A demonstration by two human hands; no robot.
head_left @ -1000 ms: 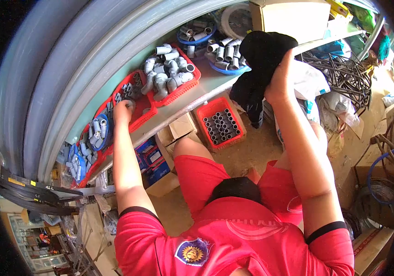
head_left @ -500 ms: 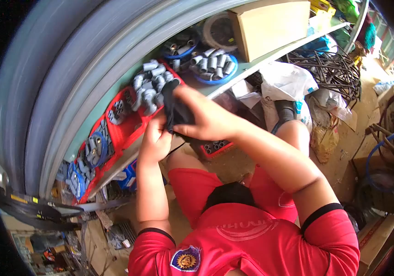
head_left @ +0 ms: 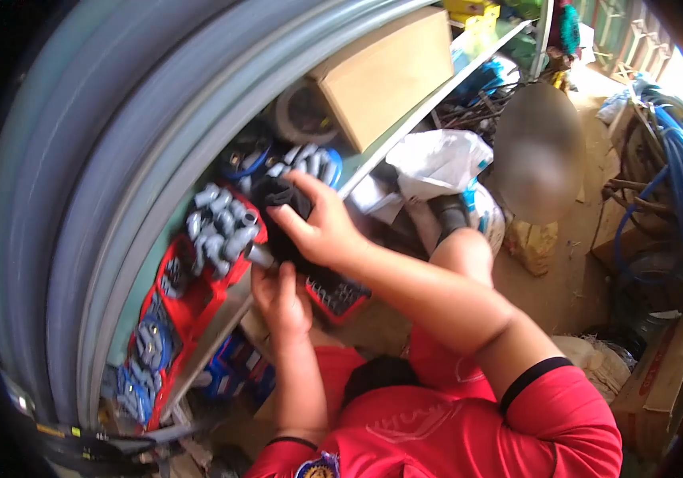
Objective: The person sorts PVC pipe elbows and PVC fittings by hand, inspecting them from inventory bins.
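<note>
Head view. Right hand (head_left: 329, 231): clenched on black cloth (head_left: 281, 211), thumb and fingers pinching its upper part; the cloth hangs bunched in front of the shelf (head_left: 475, 65), beside the fittings. Left hand (head_left: 284, 307): raised just below the cloth, palm partly showing, fingers pointing up. Gray fitting (head_left: 260, 255) lies at its fingertips; cannot tell whether the fingers grip it.

Upper red basket (head_left: 262, 232) is heaped with gray elbows (head_left: 218, 227), next to the cloth. Lower red basket (head_left: 204, 307) adjoins it, with small fittings at its far end. Blue basket (head_left: 336, 167) of short fittings sits behind the right hand, near the carton (head_left: 393, 76) on the shelf. Red crate (head_left: 340, 315) is below the cloth, partly hidden. White bag (head_left: 437, 163) lies beyond the right forearm. Large gray pipes (head_left: 118, 151) curve along the left side.
</note>
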